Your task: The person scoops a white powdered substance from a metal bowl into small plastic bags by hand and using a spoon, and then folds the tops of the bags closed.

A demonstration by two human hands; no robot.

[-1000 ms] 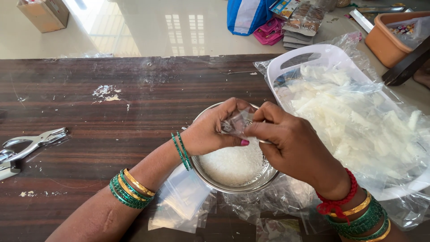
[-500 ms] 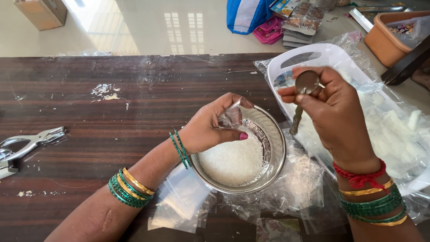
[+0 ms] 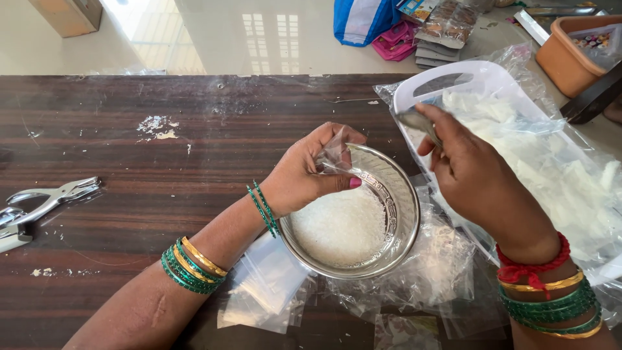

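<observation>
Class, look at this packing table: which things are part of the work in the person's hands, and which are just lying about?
In use:
left hand holding a small clear pouch
right hand with a spoon
steel bowl of white grains

Lying about:
metal punch pliers
orange tub
blue-and-white bag

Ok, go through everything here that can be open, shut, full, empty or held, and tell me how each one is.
left hand: pinching small clear pouch over the bowl
right hand: holding metal spoon
steel bowl: part full of white grains
white tray: heaped with clear pouches
metal punch pliers: lying untouched
</observation>
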